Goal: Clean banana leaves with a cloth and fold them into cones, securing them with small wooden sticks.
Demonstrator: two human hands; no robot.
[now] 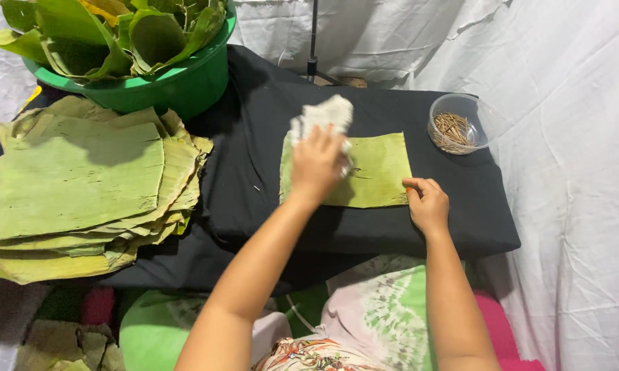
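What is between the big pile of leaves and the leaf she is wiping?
Only bare black cloth lies between the leaf pile and the wiped leaf, as the head view shows.

We seem to be at a makeshift home food-prep spot, not a fitted kitchen: white sheeting (570,206) hangs all around, and a black cloth (254,199) covers the low work surface. 1 stack of cut banana leaves (76,185), a green basin (179,86) of more leaves (rolled up) and a clear bowl of small sticks (454,130) suggest wrapping work.
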